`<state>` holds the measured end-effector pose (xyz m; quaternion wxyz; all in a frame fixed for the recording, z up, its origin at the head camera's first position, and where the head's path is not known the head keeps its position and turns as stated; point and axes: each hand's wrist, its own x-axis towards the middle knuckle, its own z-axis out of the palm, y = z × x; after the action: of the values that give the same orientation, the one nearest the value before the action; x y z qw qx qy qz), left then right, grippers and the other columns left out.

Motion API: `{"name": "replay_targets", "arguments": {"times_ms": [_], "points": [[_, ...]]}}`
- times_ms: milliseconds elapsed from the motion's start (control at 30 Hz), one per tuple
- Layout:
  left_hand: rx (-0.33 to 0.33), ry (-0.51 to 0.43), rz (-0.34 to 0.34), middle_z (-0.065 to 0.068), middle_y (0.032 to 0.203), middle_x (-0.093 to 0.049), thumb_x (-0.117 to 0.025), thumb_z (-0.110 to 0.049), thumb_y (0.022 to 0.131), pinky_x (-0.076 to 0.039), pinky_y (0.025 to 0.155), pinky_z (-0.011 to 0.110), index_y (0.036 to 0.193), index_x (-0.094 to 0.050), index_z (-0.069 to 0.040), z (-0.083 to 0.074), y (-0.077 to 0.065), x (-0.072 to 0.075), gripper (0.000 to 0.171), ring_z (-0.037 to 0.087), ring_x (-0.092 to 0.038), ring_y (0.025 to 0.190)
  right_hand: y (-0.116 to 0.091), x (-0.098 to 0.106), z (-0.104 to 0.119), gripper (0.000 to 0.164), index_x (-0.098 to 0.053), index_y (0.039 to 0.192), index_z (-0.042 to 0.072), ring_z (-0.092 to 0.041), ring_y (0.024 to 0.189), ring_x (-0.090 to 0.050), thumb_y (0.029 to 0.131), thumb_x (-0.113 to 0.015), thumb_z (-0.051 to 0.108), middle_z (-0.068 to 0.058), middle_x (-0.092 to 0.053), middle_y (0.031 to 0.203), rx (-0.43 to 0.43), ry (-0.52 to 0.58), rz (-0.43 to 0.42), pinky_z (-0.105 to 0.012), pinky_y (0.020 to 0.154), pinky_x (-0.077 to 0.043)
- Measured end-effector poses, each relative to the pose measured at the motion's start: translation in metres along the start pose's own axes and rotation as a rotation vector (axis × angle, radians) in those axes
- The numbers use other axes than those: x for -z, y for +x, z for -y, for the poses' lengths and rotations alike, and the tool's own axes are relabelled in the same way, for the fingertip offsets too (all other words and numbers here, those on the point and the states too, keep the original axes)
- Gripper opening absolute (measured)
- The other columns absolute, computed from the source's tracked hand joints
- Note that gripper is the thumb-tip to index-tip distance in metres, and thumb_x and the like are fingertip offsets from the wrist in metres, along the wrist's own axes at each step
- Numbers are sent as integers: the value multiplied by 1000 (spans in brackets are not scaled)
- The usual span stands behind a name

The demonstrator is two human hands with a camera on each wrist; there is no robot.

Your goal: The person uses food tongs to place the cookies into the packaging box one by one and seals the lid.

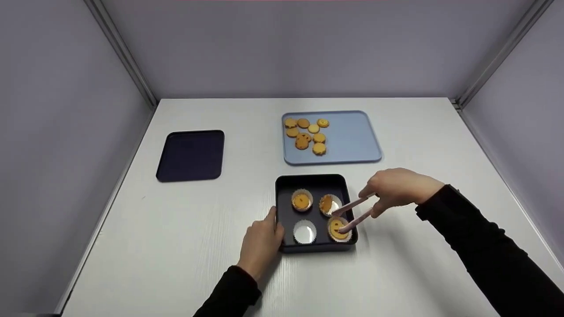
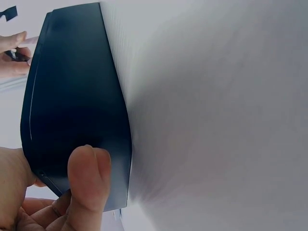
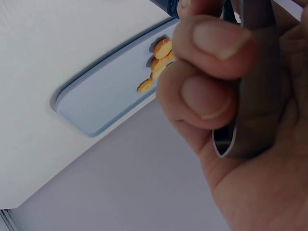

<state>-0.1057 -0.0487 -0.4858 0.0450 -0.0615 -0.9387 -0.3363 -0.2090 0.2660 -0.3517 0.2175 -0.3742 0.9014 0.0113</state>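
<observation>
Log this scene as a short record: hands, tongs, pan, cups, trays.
Left hand: holds the pan's left side
Right hand: grips the tongs
Tongs: spread, tips by the near-right cup; contact unclear
Pan: black, holds four paper cups
Cups: three contain cookies; near-left has none
Blue tray: beyond the pan, cookies grouped on its left
Dark tray: left of the blue tray

Appears to be a lab-type setting, booth-like, rather than a household kitchen. Enclosed on three visible sides by plain grey panels: back panel (image 1: 282,48), left panel (image 1: 53,132) and right panel (image 1: 528,75). Framed at both rear corners by straight metal profiles — left profile (image 1: 124,53) and right profile (image 1: 501,53). Fitted with a white worktop (image 1: 132,246), extending close to all three panels.
</observation>
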Motion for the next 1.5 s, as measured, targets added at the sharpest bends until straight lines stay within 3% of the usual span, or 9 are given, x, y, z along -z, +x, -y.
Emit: {"name": "replay_targets", "arguments": {"times_ms": [133,300,633,800,933,1067,1200,1400,1500], "points": [[-1,0,0,2,54,-54,-64,-9,94,-29,42,25,139,-55,9,0,0,0,49,6,-33,45,-1,3,0,36,-80,108,19,-8,67,-52,73,-86,27,10,-66,80,-13,20,-7,-31,57,-44],[3,-4,3,1,53,-52,-63,-9,94,-28,42,24,140,-55,9,0,0,0,50,6,-32,45,-1,7,-3,38,-79,112,16,-8,67,-50,77,-86,28,9,-63,78,-17,62,-12,-30,58,-43],[-34,33,-42,1,53,-53,-65,-8,94,-29,41,23,136,-58,9,-1,0,-1,46,5,-31,45,0,13,-18,43,-74,122,13,-9,66,-44,85,-82,34,7,-51,73,19,147,-133,-29,60,-36],[-23,19,-22,-1,53,-51,-65,-9,95,-28,40,22,138,-57,10,-2,1,0,48,5,-31,44,4,13,-25,50,-70,130,10,-12,66,-45,88,-80,35,4,-52,74,-40,184,-231,-32,62,-38],[-13,14,-15,-1,53,-50,-64,-10,95,-28,41,23,138,-56,10,-2,1,0,48,5,-32,44,11,10,-28,57,-64,137,4,-19,74,-52,91,-76,36,-4,-61,86,-120,178,-319,-39,69,-42],[-16,10,-18,-2,53,-49,-64,-9,94,-28,41,24,138,-56,10,-1,1,0,49,6,-32,44,21,4,-32,50,-65,132,4,-23,76,-52,93,-75,34,-8,-61,87,-177,191,-425,-42,70,-41],[-22,10,-21,-1,53,-50,-65,-9,94,-29,41,24,138,-56,10,-1,2,0,49,6,-33,45,32,-2,-35,44,-67,126,3,-22,69,-46,94,-74,32,-6,-55,77,-239,250,-504,-39,66,-35],[-19,17,-16,1,54,-54,-65,-9,95,-29,41,23,138,-56,10,-1,1,0,48,5,-32,44,50,-10,-37,29,-64,99,6,-24,68,-42,96,-72,34,-8,-52,76,-344,351,-569,-39,65,-31],[-23,29,-15,3,56,-57,-65,-8,95,-29,40,22,137,-57,10,-1,0,0,47,4,-32,44,60,-14,-38,30,-62,95,6,-24,69,-42,97,-70,35,-8,-53,78,-387,384,-573,-39,65,-30]]}}
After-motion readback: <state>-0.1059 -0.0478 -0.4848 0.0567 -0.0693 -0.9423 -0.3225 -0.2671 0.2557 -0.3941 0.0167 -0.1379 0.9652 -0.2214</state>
